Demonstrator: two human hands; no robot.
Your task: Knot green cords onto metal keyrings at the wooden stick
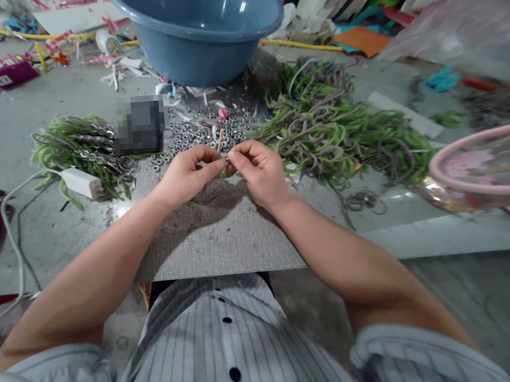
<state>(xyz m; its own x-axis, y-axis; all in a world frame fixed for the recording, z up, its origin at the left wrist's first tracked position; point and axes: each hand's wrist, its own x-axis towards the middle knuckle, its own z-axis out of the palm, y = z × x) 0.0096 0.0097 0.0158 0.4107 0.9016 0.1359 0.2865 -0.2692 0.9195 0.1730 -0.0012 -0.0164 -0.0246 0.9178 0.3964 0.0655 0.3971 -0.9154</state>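
My left hand and my right hand meet fingertip to fingertip above the near part of the table. A thin wooden-looking stick rises from the closed fingertips of my left hand. Thumb and forefinger of my right hand pinch a tiny metal piece, too small to make out fully. Some green cord shows under the fingertips. Just beyond lie many loose small metal rings. A large heap of green and grey cords lies to the right of my right hand.
A big blue basin stands behind the rings. At left are a bundle of green cords with metal chains, a white charger and a blurred dark object. A pink-rimmed container sits at the right edge.
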